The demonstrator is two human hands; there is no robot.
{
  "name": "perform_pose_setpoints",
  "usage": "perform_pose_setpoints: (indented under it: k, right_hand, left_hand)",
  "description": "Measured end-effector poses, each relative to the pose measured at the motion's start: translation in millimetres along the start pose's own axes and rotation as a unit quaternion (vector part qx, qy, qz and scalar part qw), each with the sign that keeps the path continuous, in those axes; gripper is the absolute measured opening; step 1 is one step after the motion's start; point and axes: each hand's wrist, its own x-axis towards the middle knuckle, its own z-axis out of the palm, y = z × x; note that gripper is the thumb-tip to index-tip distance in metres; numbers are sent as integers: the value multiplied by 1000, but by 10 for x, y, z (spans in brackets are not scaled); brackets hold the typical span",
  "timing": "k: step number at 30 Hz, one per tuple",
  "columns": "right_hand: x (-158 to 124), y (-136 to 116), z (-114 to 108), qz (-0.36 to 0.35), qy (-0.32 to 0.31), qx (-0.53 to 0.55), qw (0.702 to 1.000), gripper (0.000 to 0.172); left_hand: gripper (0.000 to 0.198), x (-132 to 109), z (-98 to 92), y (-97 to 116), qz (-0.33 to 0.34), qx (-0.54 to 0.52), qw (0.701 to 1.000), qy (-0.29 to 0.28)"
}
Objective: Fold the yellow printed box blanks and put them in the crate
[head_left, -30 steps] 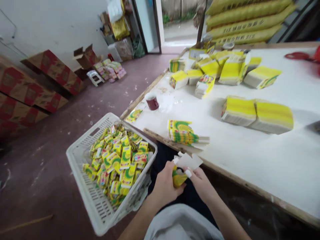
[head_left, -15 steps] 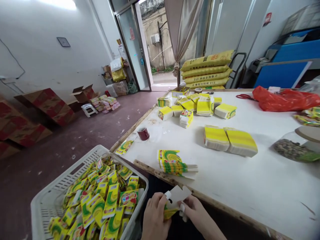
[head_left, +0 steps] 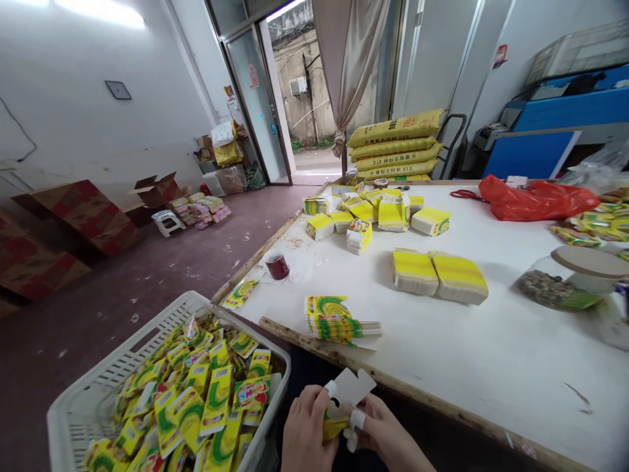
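My left hand (head_left: pixel 305 431) and my right hand (head_left: pixel 381 432) are close together at the bottom edge, below the table's near edge. Both are closed on one small yellow packet with a white card header (head_left: pixel 344 396); the white card sticks up between the fingers. The fingertips of my right hand are taped white. A white plastic crate (head_left: pixel 93 393) heaped with several yellow-green packets (head_left: pixel 206 400) stands just left of my left hand. A flat stack of yellow-green cards (head_left: pixel 334 319) lies on the white table (head_left: pixel 491 354) just beyond my hands.
Bundles of yellow cards (head_left: pixel 439 275) and more yellow bundles (head_left: pixel 378 211) lie farther back. A dark red cup (head_left: pixel 278 266) stands near the left edge. A red plastic bag (head_left: pixel 535 200), a lidded jar (head_left: pixel 565 282), yellow sacks (head_left: pixel 398 147) and red cartons (head_left: pixel 73 219) lie around.
The view has tilted upward, so the crate and my hands sit lower in the frame. My hands still hold the packet and have kept working its white card.
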Motion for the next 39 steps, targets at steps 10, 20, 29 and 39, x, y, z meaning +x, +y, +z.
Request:
perform_pose_setpoints:
  k: [10,20,29,39]
  right_hand:
    - [30,269,-38,14,-37,108,993,57]
    - [-234,181,-46,1,-145,154,977,44]
    - [-397,16,-9,-126,-71,-37,989,50]
    - [-480,186,80,-44,-72,33,996,59]
  left_hand:
    - [61,-65,-36,71,-8,-11,1000,-24]
    - [60,-186,-74,172,-119,-82,990,6]
    - [49,-319,-52,375,-207,-196,958,-42]
    - [62,-421,-55,550,-187,-251,941,-127]
